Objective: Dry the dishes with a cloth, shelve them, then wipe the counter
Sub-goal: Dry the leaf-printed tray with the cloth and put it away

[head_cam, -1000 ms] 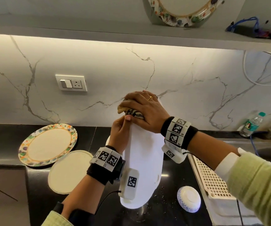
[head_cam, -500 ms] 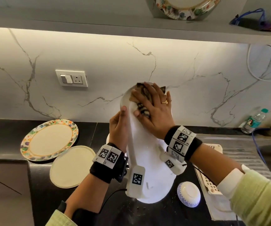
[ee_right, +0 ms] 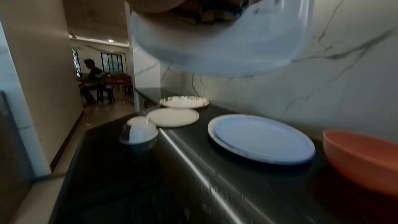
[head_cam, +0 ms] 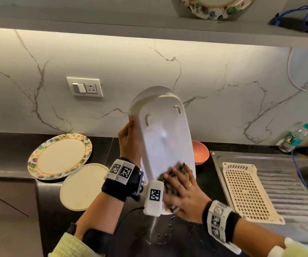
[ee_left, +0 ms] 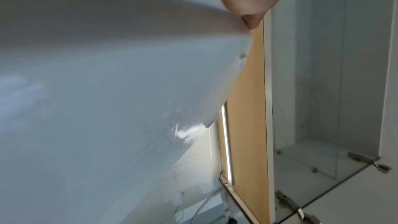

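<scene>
A long white oval tray (head_cam: pixel 160 138) stands on end above the black counter (head_cam: pixel 15 149), its underside towards me. My left hand (head_cam: pixel 129 140) grips its left rim about halfway up. My right hand (head_cam: pixel 182 193) lies flat, fingers spread, pressing a dark patterned cloth (head_cam: pixel 175 173) on the tray's lower end. The left wrist view is filled by the tray (ee_left: pixel 107 91), with a fingertip (ee_left: pixel 252 21) on its edge. In the right wrist view the cloth (ee_right: pixel 215 11) sits bunched under my palm against the tray (ee_right: pixel 215 54).
On the counter lie a patterned plate (head_cam: pixel 60 156), a cream plate (head_cam: pixel 82 186), a white plate (ee_right: pixel 258 140), an upturned small bowl (ee_right: pixel 138 130) and an orange bowl (head_cam: pixel 201 153). A cream rack (head_cam: pixel 247 191) sits on the drainboard, a bottle (head_cam: pixel 294 138) behind. Another patterned plate (head_cam: pixel 218 8) stands on the shelf.
My right hand has slid the cloth from the tray's top end down to its lower end. The tray's top now stands bare and higher against the wall.
</scene>
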`<state>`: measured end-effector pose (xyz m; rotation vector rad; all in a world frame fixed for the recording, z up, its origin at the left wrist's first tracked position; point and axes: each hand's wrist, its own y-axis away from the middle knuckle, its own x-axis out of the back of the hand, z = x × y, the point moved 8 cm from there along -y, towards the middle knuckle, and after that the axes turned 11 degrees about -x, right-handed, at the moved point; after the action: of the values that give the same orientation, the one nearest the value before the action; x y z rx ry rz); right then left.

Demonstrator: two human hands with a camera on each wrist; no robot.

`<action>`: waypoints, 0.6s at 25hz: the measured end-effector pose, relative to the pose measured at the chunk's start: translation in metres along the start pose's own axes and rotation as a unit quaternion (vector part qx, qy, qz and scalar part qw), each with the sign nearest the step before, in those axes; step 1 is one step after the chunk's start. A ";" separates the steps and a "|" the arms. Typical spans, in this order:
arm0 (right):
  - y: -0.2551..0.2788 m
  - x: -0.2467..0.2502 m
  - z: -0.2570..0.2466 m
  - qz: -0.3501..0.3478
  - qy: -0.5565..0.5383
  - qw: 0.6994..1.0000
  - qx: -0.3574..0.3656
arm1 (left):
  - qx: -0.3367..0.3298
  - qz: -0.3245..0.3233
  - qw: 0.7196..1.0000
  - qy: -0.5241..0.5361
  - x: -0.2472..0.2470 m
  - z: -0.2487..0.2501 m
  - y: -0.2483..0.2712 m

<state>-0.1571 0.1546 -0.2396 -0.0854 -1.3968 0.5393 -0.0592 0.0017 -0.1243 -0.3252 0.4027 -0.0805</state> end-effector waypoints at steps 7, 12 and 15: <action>0.063 0.022 0.096 0.085 -0.442 0.785 -0.425 | -0.063 -0.096 0.985 -0.129 0.010 -0.005 -0.012; -0.074 0.135 0.139 0.323 -0.382 0.805 -0.319 | -0.022 -0.111 0.990 -0.088 -0.008 -0.017 0.006; -0.130 0.115 0.107 0.206 -0.216 0.916 -0.267 | -0.014 -0.109 0.994 -0.013 -0.032 -0.008 0.013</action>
<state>-0.2102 0.0604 -0.0665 -0.7560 -1.9513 0.5246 -0.0916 0.0158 -0.1236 -0.3964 0.3416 -0.2839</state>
